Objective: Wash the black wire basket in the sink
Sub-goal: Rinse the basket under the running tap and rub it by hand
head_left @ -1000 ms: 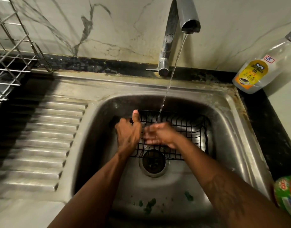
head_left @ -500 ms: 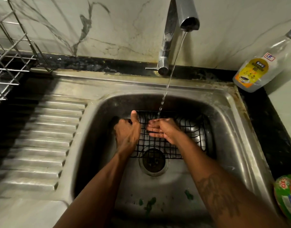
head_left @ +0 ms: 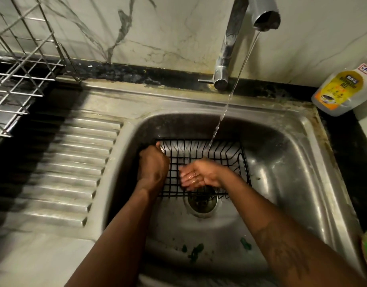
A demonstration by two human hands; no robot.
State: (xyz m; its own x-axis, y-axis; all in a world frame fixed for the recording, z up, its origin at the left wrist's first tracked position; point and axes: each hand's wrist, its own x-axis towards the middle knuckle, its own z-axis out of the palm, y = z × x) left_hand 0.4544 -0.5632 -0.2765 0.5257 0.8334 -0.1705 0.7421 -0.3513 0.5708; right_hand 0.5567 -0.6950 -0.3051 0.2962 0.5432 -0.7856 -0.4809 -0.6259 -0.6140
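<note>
Marble wall (head_left: pixel 178 27) backs a steel sink (head_left: pixel 302 146). The tap (head_left: pixel 230 48) runs a thin stream (head_left: pixel 228 104) onto the far side of the basket (head_left: pixel 201 150), which sits on the bowl floor with its near edge over the drain (head_left: pixel 201 203).

The left hand (head_left: pixel 152 166) grips the basket's left rim, fingers curled over the wire and thumb up. The right hand (head_left: pixel 199 176) is wet and lies with straight fingers inside the basket above the floor wires, holding nothing. I cannot tell if it touches them.

The main risk, as I judge it, is the one-sided hold. Wet wire is slick, so a firm rub from the right hand could tip the basket about the held rim or skid it across the steel. Straight fingers dragged over an open grid may also catch between the wires.

The stream lands on one spot only. Unless the basket is turned under it, the right wall, the corners and the underside may go unrinsed.

Neither hand holds a sponge or soap, and the bottle (head_left: pixel 342 88) stands well apart on the table (head_left: pixel 348 154) at the right, so bare rubbing may leave a film.

Green bits (head_left: pixel 196 250) lie on the near sink floor. Water pooling there could carry them to the drain, where they might cling to the basket's lower wires. Water bouncing off the wires may also spatter the drainboard (head_left: pixel 64 162).
</note>
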